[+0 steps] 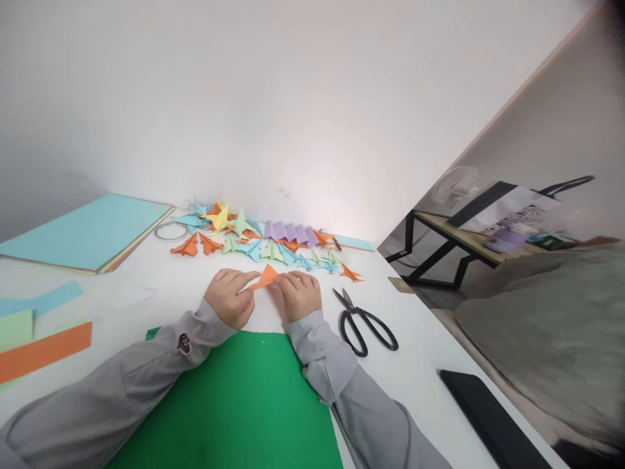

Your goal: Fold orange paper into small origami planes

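Observation:
A small folded piece of orange paper (266, 276) with a pointed top is held up between my two hands, just above the white table. On its left edge, my left hand (229, 297) pinches it between thumb and forefinger. My right hand (299, 295) grips the other side, its fingers curled and partly hiding the paper. Beneath my forearms lies a large green sheet (234, 404). Just beyond my hands sit folded paper figures, among them a yellow one (221, 217), an orange one (185, 245) and a pleated purple strip (291, 233).
Black-handled scissors (361, 322) lie partly open to the right, with a black flat object (488, 417) nearer the table's right edge. At left are a stack of coloured sheets (92, 228), a wire coil (170, 230) and orange (49, 352) and blue (61, 298) paper strips. A wall stands behind.

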### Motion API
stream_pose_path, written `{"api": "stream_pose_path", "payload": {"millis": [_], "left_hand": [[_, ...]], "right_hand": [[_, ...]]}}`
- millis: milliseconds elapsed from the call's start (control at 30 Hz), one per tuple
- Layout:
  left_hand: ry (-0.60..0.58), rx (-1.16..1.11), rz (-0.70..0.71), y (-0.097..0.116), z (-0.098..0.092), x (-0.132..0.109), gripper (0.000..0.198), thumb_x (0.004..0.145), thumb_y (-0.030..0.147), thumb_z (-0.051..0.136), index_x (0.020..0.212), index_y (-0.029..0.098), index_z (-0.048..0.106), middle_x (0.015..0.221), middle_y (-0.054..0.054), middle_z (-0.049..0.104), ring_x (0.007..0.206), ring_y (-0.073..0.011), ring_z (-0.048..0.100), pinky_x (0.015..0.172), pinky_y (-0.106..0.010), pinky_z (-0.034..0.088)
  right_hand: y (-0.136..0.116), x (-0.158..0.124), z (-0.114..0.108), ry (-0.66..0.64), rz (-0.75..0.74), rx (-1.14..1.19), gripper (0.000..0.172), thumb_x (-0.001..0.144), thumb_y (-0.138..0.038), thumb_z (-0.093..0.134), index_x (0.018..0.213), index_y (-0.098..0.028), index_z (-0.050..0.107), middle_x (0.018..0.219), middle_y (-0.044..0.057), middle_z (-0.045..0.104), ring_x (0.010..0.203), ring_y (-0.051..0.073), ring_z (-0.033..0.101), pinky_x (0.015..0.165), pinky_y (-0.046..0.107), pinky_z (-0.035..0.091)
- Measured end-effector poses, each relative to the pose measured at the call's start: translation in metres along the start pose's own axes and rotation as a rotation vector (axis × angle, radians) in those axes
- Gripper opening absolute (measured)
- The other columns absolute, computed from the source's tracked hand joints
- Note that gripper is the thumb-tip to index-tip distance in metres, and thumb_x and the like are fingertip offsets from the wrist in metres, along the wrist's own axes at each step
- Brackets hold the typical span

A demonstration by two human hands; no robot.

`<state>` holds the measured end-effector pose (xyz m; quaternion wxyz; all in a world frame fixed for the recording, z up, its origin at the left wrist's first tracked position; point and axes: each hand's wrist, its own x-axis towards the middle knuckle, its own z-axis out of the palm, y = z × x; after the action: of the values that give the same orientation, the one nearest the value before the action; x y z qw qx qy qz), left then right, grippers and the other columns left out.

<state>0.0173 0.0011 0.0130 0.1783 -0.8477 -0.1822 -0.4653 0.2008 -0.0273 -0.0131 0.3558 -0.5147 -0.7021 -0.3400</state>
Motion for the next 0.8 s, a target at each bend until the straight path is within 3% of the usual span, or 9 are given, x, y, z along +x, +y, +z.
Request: {"api": "stream_pose_path", "payload": {"millis": [133, 233, 400, 567, 800], "left_hand": [[-0.003, -0.024, -0.121, -0.004, 0.003, -0.004, 0.012, 0.065, 0.009, 0.052, 0.057, 0.018, 0.055, 0.095, -0.007, 0.068, 0.071, -0.0181, 0.060, 0.064, -0.035, 0.044], [-0.034, 0.037, -0.176, -0.003, 0.001, -0.002, 0.007, 0.062, 0.012, 0.054, 0.062, 0.017, 0.057, 0.101, -0.011, 0.066, 0.080, -0.0232, 0.059, 0.067, -0.039, 0.044], [-0.102, 0.077, -0.071, 0.004, -0.001, 0.002, 0.008, 0.067, 0.017, 0.054, 0.070, 0.014, 0.061, 0.104, -0.012, 0.064, 0.086, -0.0259, 0.056, 0.077, -0.043, 0.042], [-0.090, 0.054, 0.063, 0.003, 0.007, -0.002, 0.019, 0.071, 0.007, 0.044, 0.070, 0.015, 0.062, 0.089, -0.008, 0.068, 0.074, -0.0199, 0.057, 0.069, -0.036, 0.042], [-0.053, 0.057, 0.065, 0.002, 0.007, 0.001, 0.024, 0.072, 0.006, 0.043, 0.080, 0.015, 0.064, 0.089, -0.007, 0.069, 0.074, -0.0196, 0.057, 0.068, -0.036, 0.041]], "right_hand": [[-0.001, 0.001, -0.001, -0.011, -0.063, 0.016, 0.011, 0.079, -0.012, 0.056, 0.082, -0.020, 0.063, 0.081, 0.001, 0.069, 0.084, 0.016, 0.054, 0.077, 0.031, 0.032], [-0.006, 0.005, -0.005, 0.001, -0.145, -0.015, 0.013, 0.080, -0.011, 0.052, 0.080, -0.019, 0.062, 0.080, 0.002, 0.068, 0.085, 0.017, 0.054, 0.081, 0.033, 0.032], [-0.023, 0.010, -0.011, 0.008, -0.244, 0.005, 0.010, 0.081, -0.014, 0.052, 0.079, -0.017, 0.061, 0.080, 0.002, 0.068, 0.083, 0.017, 0.055, 0.084, 0.035, 0.034], [-0.030, 0.011, -0.013, -0.007, -0.256, 0.053, 0.010, 0.081, -0.012, 0.051, 0.078, -0.016, 0.060, 0.082, 0.002, 0.069, 0.084, 0.016, 0.056, 0.083, 0.034, 0.035], [-0.029, 0.013, -0.012, 0.047, -0.206, 0.061, 0.013, 0.078, -0.009, 0.050, 0.079, -0.016, 0.060, 0.078, 0.001, 0.070, 0.081, 0.017, 0.057, 0.076, 0.034, 0.036]]}}
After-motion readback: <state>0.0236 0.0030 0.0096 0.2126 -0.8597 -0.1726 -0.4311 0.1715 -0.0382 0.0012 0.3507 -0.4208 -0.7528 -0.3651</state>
